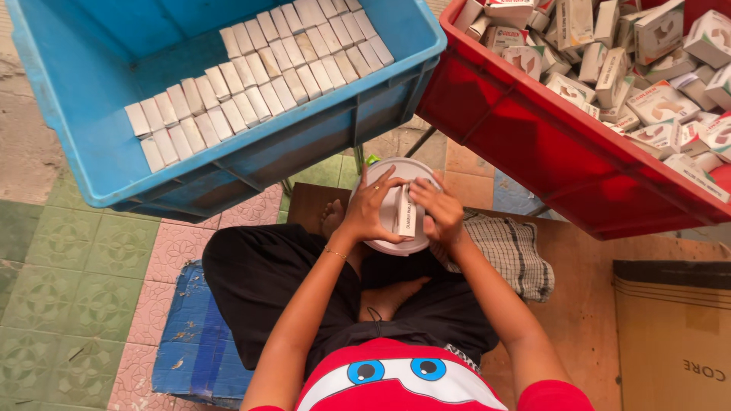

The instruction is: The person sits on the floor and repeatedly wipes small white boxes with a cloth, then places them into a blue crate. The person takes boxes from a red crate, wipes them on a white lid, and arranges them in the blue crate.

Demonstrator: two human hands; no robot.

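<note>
Both my hands meet over a round white lid [406, 173] that rests on my crossed legs. My left hand [371, 209] and my right hand [439, 214] together grip a small white box [404, 218], held upright between the fingers. My left wrist carries a thin bracelet and one finger a ring. A blue crate [91, 144] ahead on the left holds neat rows of small white boxes [259, 72] standing on edge. A red crate [533, 144] ahead on the right is piled with loose printed cartons [647, 84].
A checked cloth [512, 251] lies by my right knee. A brown cardboard box [674, 335] stands at the right. I sit on a blue mat [190, 350] over patterned floor tiles [68, 297]. A wooden board [579, 304] lies under the cloth.
</note>
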